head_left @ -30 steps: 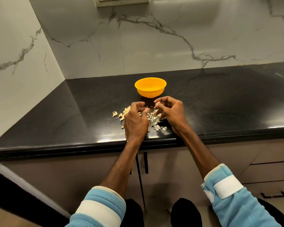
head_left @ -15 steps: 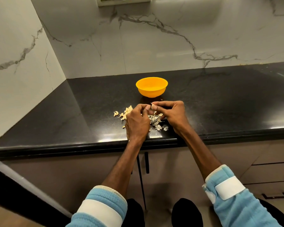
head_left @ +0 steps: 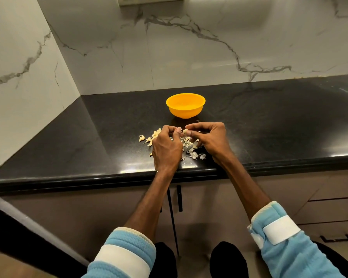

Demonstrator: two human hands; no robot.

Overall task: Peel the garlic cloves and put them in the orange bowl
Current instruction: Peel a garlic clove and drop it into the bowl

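The left hand and right hand meet at the fingertips, and their curled fingers pinch one garlic clove between them. A second ago the fingertips were slightly apart. The hands work near the front edge of the black countertop. The orange bowl stands just beyond them, untouched, short of the marble wall. Peel scraps lie under the hands, and the dark counter stretches wide on either side.

The garlic clove is mostly hidden by the fingertips of the left hand and right hand; what lies in the orange bowl cannot be told.
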